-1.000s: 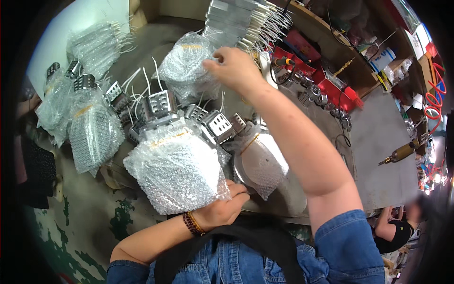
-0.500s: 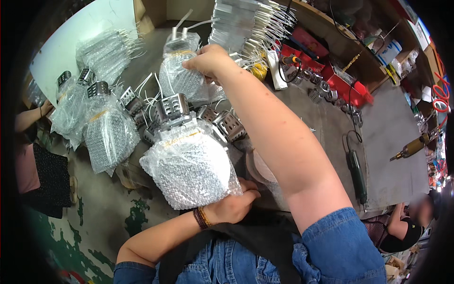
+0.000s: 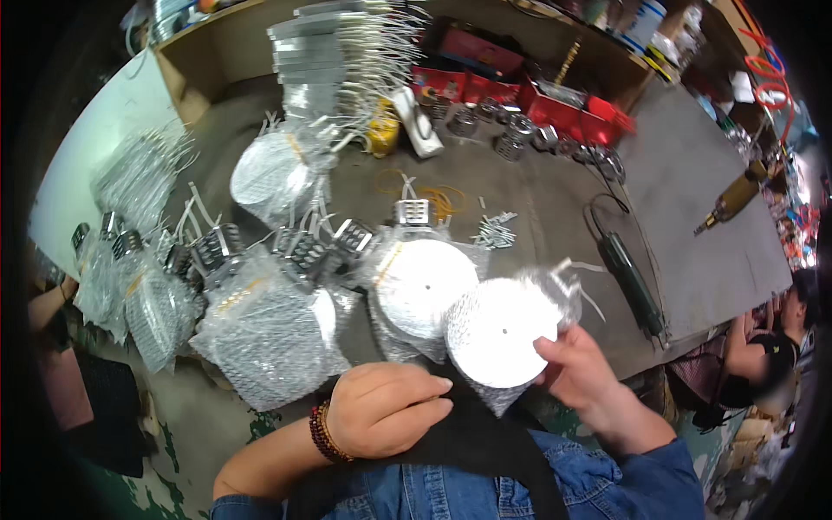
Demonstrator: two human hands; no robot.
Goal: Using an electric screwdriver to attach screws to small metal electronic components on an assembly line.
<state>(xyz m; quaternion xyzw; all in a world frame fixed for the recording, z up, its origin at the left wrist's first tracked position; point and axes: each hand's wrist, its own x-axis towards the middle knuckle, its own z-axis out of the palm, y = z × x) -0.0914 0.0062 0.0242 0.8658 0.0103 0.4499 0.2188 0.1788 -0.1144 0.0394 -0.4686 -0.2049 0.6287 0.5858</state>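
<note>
Gripping a wrapped white disc (image 3: pixel 498 334) by its lower right edge, the right hand (image 3: pixel 576 368) has it just above the bench's near side. White wires stick out at the disc's two o'clock; neither a band nor a metal cage can be made out there, though that end is blurred. The left hand (image 3: pixel 386 412), at eight o'clock from it, has curled fingers and nothing visible between them.

Judging by how things lie, several pieces are further along: a neighbouring wrapped disc (image 3: pixel 433 282) at ten o'clock and a bubble-wrapped bundle (image 3: pixel 269 351) at nine both have yellow bands and perforated cages. A package (image 3: pixel 269 178) farther off at ten is banded, with no cage visible. Unused parts remain on the bench (image 3: pixel 555 221): loose rubber bands (image 3: pixel 444 204) at eleven, screws (image 3: pixel 496 232) and loose cages (image 3: pixel 513 139) at twelve.
</note>
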